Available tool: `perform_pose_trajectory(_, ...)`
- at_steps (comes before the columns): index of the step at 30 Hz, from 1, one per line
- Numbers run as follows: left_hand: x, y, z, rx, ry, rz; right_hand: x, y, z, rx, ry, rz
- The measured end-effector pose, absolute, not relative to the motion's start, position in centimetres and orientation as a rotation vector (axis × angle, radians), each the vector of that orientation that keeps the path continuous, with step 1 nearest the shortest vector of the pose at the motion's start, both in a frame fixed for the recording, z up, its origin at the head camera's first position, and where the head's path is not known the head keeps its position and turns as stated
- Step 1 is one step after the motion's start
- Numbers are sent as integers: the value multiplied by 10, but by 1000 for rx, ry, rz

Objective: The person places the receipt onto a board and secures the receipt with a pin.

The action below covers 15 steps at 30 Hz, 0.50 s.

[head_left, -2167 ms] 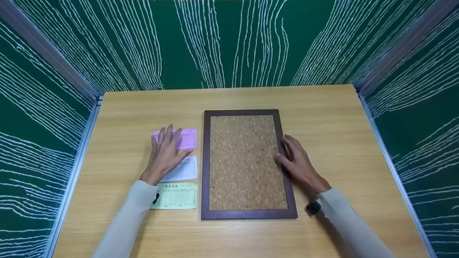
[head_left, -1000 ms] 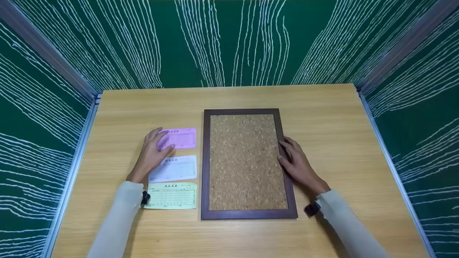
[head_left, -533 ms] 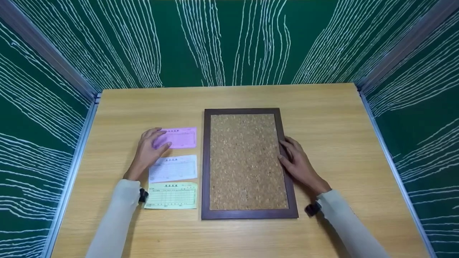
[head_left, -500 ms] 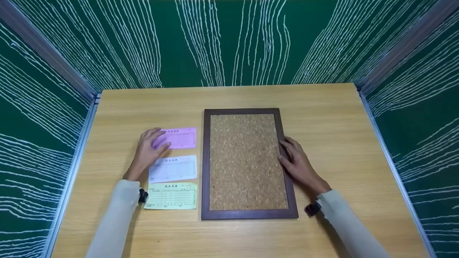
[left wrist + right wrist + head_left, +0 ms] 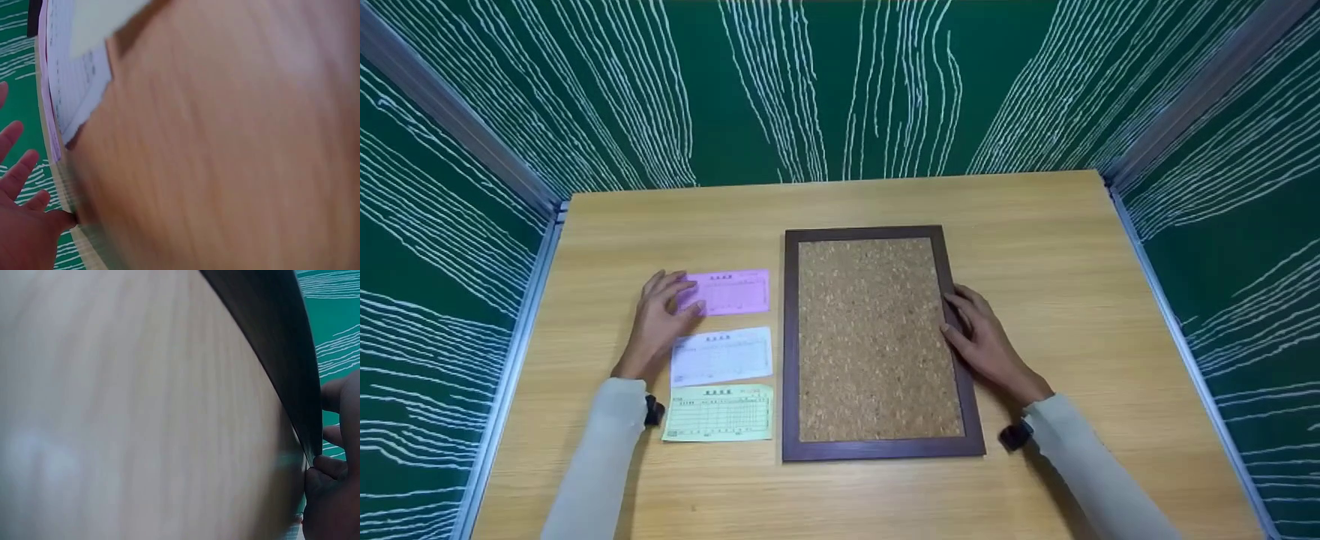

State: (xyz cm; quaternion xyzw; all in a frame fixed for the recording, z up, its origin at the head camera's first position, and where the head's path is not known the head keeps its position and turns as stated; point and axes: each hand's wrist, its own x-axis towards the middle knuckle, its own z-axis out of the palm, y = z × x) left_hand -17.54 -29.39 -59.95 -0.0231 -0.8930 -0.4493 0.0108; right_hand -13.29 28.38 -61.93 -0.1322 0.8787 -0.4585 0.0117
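Observation:
In the head view my left hand [image 5: 660, 319] is at the left end of a pink printed form slip [image 5: 731, 292], fingers loosely bent and apart over its edge. The left wrist view shows its fingers [image 5: 21, 171] spread. Below lie a white slip [image 5: 722, 356] and a green slip [image 5: 720, 412], both flat. My right hand [image 5: 990, 349] holds the right side of a cork board [image 5: 877, 337] in a dark brown frame, thumb on the frame and fingers along its outer edge. In the right wrist view those fingers touch the dark frame [image 5: 275, 343]; part of the grip is hidden.
A light wooden table [image 5: 877, 502] carries everything. Green walls [image 5: 1222, 285] with wavy white lines stand at the back and both sides. Small dark devices sit at both wrists, beside pale sleeves [image 5: 592, 465].
My left hand has slid left off most of the pink slip, uncovering it and the white slip. The right hand and cork board stay in place. The slips lie as before.

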Motion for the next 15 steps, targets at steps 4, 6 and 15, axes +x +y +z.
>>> perform_pose_trajectory(4,-179,-297,-600,-30,-2796,-1403,-133,284,-619,-393,2724,-1430)
perform_pose_trajectory(6,-181,-299,-600,-14,-2814,-1398,-133,284,-619,-387,2727,-1422)
perform_pose_trajectory(15,-194,-308,-606,36,-2800,-1449,-133,284,-621,-379,2744,-1403)
